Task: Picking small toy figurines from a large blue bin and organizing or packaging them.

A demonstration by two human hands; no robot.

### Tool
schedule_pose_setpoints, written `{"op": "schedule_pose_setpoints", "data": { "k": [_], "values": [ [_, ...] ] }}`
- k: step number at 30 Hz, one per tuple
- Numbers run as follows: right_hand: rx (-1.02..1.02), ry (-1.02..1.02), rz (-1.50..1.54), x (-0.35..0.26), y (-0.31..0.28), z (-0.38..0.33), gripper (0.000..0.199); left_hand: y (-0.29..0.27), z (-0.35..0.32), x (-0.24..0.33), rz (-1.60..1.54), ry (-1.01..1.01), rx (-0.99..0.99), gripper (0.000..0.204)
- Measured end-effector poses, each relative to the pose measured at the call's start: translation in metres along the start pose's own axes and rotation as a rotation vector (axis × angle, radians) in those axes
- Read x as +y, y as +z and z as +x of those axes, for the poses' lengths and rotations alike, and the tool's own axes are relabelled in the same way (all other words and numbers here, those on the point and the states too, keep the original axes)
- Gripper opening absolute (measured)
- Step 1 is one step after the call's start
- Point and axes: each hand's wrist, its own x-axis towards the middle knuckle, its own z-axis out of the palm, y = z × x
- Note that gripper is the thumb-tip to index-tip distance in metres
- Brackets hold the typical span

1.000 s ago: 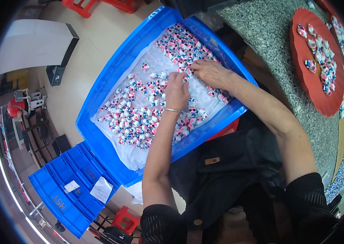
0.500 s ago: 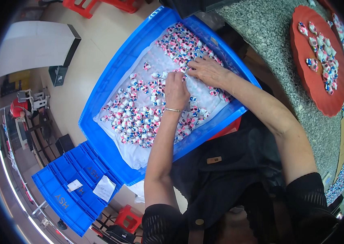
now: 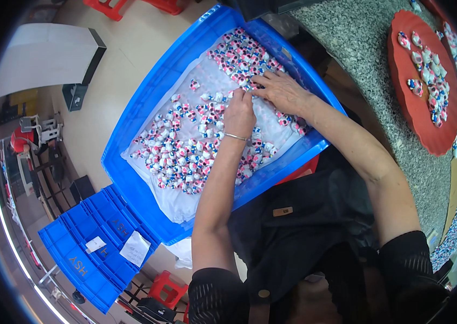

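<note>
Many small figurines (image 3: 177, 159) in white, pink and blue lie on a thin white liner (image 3: 166, 206) inside a blue plastic crate (image 3: 125, 121). Near the crate's middle, my left hand (image 3: 239, 114) has its fingers pinched together, tips pointing away from me; whatever they hold is hidden. My right hand (image 3: 285, 96) rests just right of it, palm down, fingers stretched and thumb apart. Its fingertips touch the lower edge of the denser far group of figurines (image 3: 242, 54). The two hands' tips nearly meet.
A speckled grey stone counter (image 3: 347, 59) runs along the right, carrying a red scalloped tray (image 3: 401, 102) with more figurines. Stacked blue crates (image 3: 85, 243) with paper slips stand lower left. Red stools (image 3: 166, 289) and a white panel (image 3: 44, 59) are farther off.
My left hand has shifted slightly away from me and to the right, closer to the right fingertips. My right hand has edged slightly farther away.
</note>
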Motion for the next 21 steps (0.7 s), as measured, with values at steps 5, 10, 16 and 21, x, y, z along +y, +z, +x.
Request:
{"op": "schedule_pose_setpoints", "data": {
  "k": [5,10,16,21],
  "values": [
    [-0.033,0.008,0.017,0.001,0.0,-0.001,0.039,-0.023,-0.007,-0.005,-0.223,-0.052,0.12,0.027],
    [0.001,-0.002,-0.021,0.007,0.005,-0.005,0.041,-0.056,-0.034,-0.009,-0.146,0.187,-0.096,0.026],
    [-0.004,0.007,0.004,0.0,0.004,0.0,0.042,-0.038,-0.041,-0.002,0.219,0.327,-0.332,0.026],
    [-0.016,0.01,0.029,0.0,0.003,-0.005,0.041,-0.041,-0.038,0.001,-0.355,0.116,-0.161,0.029]
  ]
}}
